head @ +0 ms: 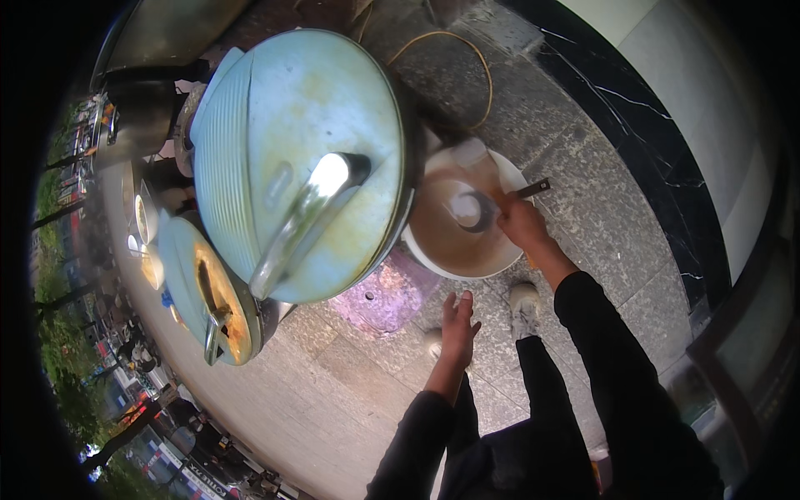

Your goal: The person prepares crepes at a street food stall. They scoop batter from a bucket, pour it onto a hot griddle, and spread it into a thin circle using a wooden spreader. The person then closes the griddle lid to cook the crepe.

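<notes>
My right hand (524, 222) is closed around a dark-handled tool (534, 188) over a white bucket (431, 262). The handle end pokes out past my fist, and the tool's far part is too blurred to name. Cloudy brown liquid (437, 231) fills much of the bucket, with a pale round shape (467, 209) near its middle. Just below the bucket's rim, my left hand (459, 328) hangs in the air with its fingers apart and nothing in it.
Two pale-blue round lids with metal handles, a large one (312, 94) and a smaller stained one (181, 262), stand left of the bucket. A pinkish stool-like top (387, 294) sits below the large lid. A yellowish cable (484, 62) curls on the stone paving behind. Bowls (147, 219) stand far left.
</notes>
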A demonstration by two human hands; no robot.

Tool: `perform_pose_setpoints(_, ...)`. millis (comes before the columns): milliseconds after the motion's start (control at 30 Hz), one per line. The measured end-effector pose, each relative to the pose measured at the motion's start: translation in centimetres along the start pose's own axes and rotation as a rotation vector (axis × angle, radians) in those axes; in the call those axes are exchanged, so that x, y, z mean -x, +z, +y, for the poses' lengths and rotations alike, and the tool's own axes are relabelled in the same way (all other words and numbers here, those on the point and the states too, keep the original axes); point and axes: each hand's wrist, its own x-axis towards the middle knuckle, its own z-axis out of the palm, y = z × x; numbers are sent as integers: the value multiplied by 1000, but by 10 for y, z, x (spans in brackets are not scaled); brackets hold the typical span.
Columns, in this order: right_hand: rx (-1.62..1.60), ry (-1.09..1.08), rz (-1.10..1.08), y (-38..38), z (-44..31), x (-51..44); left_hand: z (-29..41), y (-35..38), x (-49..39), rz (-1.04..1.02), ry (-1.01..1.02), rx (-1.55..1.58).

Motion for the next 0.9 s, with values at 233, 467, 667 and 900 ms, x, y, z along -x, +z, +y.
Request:
perform_pose_setpoints(233, -17, 23, -40, -8, 0, -6, 2, -7, 2, -22, 0, -10)
perform_pose_setpoints(467, 4, 142, -88, -9, 2, -11, 6, -8, 2, -32, 6, 8)
perform_pose_setpoints(667, 85, 57, 34, -1, 14, -10, 6, -11, 3, -47, 4, 11)
perform_pose_setpoints(900, 105, 29, 139, -4, 10, 3, 8, -11, 7, -44, 4, 22)
